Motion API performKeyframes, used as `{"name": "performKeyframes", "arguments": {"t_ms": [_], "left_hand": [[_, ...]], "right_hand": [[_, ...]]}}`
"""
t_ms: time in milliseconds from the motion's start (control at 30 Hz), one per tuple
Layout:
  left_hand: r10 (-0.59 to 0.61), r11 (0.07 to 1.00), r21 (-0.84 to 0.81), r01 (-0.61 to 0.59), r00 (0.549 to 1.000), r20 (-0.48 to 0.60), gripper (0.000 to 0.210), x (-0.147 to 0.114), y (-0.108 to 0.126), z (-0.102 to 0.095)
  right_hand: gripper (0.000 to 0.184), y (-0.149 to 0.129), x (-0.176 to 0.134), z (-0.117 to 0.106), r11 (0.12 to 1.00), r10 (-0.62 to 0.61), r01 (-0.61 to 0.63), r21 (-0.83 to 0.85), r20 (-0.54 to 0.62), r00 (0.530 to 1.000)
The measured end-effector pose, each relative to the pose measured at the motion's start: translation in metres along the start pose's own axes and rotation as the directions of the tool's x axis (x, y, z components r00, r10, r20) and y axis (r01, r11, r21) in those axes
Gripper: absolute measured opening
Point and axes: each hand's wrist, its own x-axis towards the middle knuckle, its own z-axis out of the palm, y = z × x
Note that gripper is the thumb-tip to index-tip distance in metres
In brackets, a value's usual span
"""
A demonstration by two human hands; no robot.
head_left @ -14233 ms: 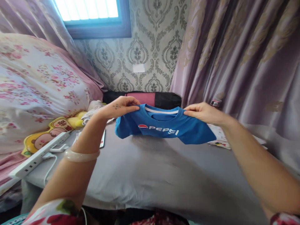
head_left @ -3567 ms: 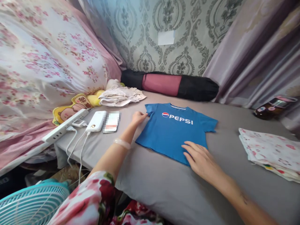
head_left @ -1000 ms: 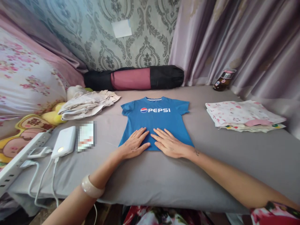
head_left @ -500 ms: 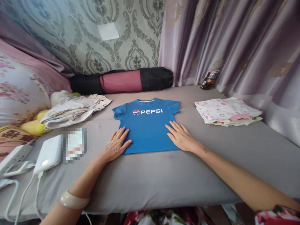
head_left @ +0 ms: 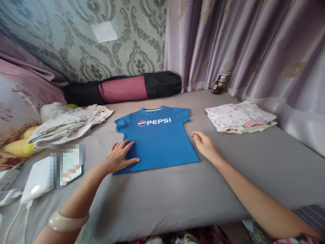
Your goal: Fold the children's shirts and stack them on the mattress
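Observation:
A blue PEPSI T-shirt [head_left: 157,145] lies front up and spread out on the grey sheet, its neckline away from me and its hem toward me. My left hand [head_left: 120,157] rests on the shirt's lower left side, fingers and thumb apart. Just beyond the shirt's right edge, my right hand [head_left: 205,145] hovers with its fingers curled together and nothing visible in them. A pale bangle [head_left: 68,222] circles my left wrist.
Folded pale clothes [head_left: 71,123] lie at the left, near a yellow plush toy [head_left: 19,144]. A white power bank [head_left: 38,183] with cables sits beside a blurred phone [head_left: 71,166]. Folded printed clothes [head_left: 240,117] lie right, a bottle [head_left: 220,83] behind. A long black-and-red bag [head_left: 123,88] lines the wall.
My right hand has lifted off the shirt, and its fingers have drawn together. The left hand stays on the shirt. The whole view has shifted slightly.

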Motion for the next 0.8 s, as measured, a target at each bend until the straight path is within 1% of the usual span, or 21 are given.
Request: {"name": "performKeyframes", "arguments": {"t_ms": [33,100,167,267,367,433,533,567,633,700,733,800], "left_hand": [[0.0,1.0,0.002,0.0,1.0,-0.007,0.085,0.006,0.004,-0.003],[0.01,1.0,-0.006,-0.01,1.0,-0.009,0.077,0.019,0.014,-0.009],[0.056,0.998,-0.031,-0.056,0.998,0.007,0.067,0.035,0.028,-0.011],[0.198,0.974,-0.114,-0.195,0.98,0.013,0.056,0.066,0.054,-0.012],[0.306,0.918,-0.254,-0.306,0.951,-0.039,0.046,0.104,0.084,-0.011],[0.33,0.864,-0.366,-0.346,0.938,-0.108,0.04,0.132,0.106,-0.009],[0.312,0.804,-0.474,-0.359,0.933,-0.178,0.032,0.176,0.141,-0.006],[0.291,0.797,-0.491,-0.351,0.936,-0.197,0.03,0.19,0.153,-0.005],[0.274,0.799,-0.499,-0.336,0.942,-0.196,0.026,0.217,0.174,-0.003],[0.253,0.834,-0.455,-0.312,0.949,-0.187,0.023,0.239,0.193,-0.003],[0.224,0.859,-0.43,-0.277,0.96,-0.169,0.023,0.249,0.201,-0.003],[0.124,0.903,-0.397,-0.164,0.985,-0.123,0.029,0.263,0.216,-0.003]], "right_hand": [[0.04,0.002,0.002,-0.002,0.998,0.047,-0.047,0.052,0.008,0.999],[0.036,0.002,0.003,-0.007,0.992,0.088,-0.092,0.084,0.049,0.995],[0.033,-0.003,0.001,-0.009,0.994,0.096,-0.1,0.045,0.092,0.991],[0.032,-0.013,-0.006,-0.009,0.996,0.077,-0.071,-0.051,0.131,0.988],[0.035,-0.022,-0.013,-0.009,0.99,0.056,-0.035,-0.135,0.15,0.987],[0.038,-0.026,-0.016,-0.009,0.985,0.06,-0.029,-0.168,0.182,0.981],[0.038,-0.032,-0.019,-0.01,0.976,0.087,-0.039,-0.215,0.217,0.972],[0.038,-0.034,-0.02,-0.011,0.97,0.1,-0.045,-0.238,0.223,0.97],[0.039,-0.038,-0.022,-0.012,0.957,0.126,-0.054,-0.286,0.24,0.962],[0.04,-0.041,-0.024,-0.014,0.948,0.133,-0.044,-0.316,0.264,0.955],[0.04,-0.042,-0.025,-0.015,0.945,0.129,-0.034,-0.325,0.274,0.953],[0.038,-0.043,-0.027,-0.017,0.942,0.12,-0.015,-0.335,0.296,0.948]]}}
